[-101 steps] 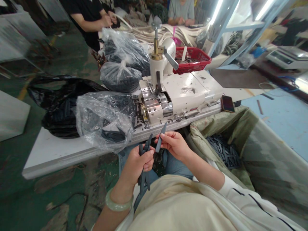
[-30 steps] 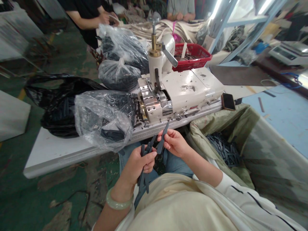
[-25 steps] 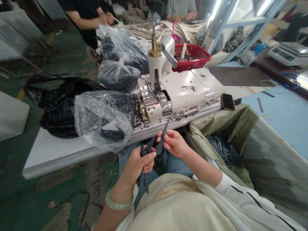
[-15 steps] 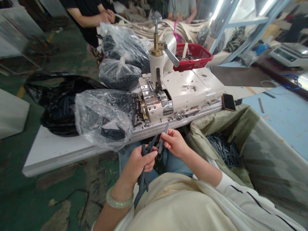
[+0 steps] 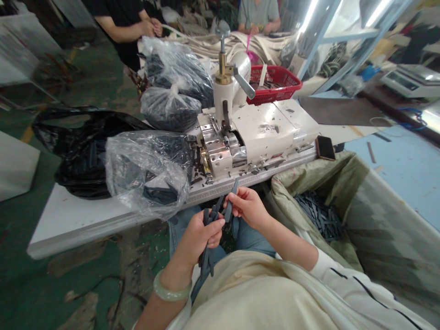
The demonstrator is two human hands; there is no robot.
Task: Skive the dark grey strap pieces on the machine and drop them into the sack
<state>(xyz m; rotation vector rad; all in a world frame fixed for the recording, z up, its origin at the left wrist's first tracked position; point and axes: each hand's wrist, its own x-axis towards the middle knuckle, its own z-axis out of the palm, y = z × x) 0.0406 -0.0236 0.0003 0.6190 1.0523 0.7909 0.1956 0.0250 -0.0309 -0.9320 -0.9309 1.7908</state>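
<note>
Loose pale cream cloth smock [image 5: 261,293] over torso, soft folds, faint grubby marks. White long-sleeved top [image 5: 357,293] on right arm, thin dark navy stripes running down sleeve, sleeve end stopping partway along forearm. Narrow white edge of matching sleeve showing at left upper arm. Bare left hand [image 5: 199,238] and bare right hand [image 5: 249,207]. Smooth pale green jade bangle [image 5: 170,288] round left wrist. Blue denim jeans [image 5: 250,240] on legs below smock
</note>
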